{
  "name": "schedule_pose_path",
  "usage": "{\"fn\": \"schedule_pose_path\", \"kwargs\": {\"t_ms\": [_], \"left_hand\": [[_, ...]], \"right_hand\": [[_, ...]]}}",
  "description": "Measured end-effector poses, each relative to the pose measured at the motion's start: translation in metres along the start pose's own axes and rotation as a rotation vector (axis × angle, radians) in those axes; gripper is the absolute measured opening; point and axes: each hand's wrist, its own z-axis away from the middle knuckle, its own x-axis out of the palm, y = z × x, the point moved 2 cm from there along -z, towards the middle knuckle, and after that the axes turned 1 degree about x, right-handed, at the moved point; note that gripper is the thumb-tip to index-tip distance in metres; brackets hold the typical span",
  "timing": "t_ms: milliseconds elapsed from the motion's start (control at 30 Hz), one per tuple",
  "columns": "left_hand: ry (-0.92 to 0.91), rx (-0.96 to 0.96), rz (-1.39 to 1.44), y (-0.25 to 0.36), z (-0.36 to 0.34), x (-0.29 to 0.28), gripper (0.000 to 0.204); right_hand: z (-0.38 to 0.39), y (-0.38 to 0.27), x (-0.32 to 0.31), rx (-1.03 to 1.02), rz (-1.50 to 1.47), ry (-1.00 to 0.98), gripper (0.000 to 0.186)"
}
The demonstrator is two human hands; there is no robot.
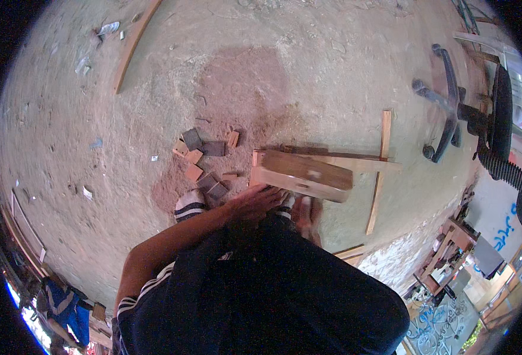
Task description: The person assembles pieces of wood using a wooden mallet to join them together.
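A thick wooden block with holes in its face lies over or is held just above a long board on the floor, between my feet. My left hand reaches to the block's near left end, fingers bent and closed on something I cannot make out, their tips partly hidden. My right hand is just below the block, blurred, so its grip is unclear. My socked left foot is beside small wood offcuts, some dark, some reddish.
Sawdust covers part of the concrete floor. A narrow batten lies at right, a plank at upper left. A wheeled chair base stands at upper right, a cluttered wooden bench at lower right. Another person is at lower left.
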Motion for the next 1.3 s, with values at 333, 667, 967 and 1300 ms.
{"fn": "schedule_pose_path", "kwargs": {"t_ms": [333,667,967,1300], "left_hand": [[-0.046,0.0,-0.008,-0.002,0.0,-0.003,0.081],[-0.048,0.029,0.031,-0.007,0.001,-0.016,0.072],[0.037,-0.113,0.396,-0.031,0.043,-0.017,0.066],[0.939,-0.796,0.593,-0.085,0.094,-0.07,0.066]], "right_hand": [[-0.022,-0.023,0.01,-0.252,0.303,0.047,0.05],[-0.001,-0.024,0.02,0.043,0.147,-0.057,0.049],[-0.001,-0.079,0.003,-0.736,0.901,-0.078,0.024],[0.002,-0.03,0.003,-0.81,1.166,-0.498,0.02]]}}
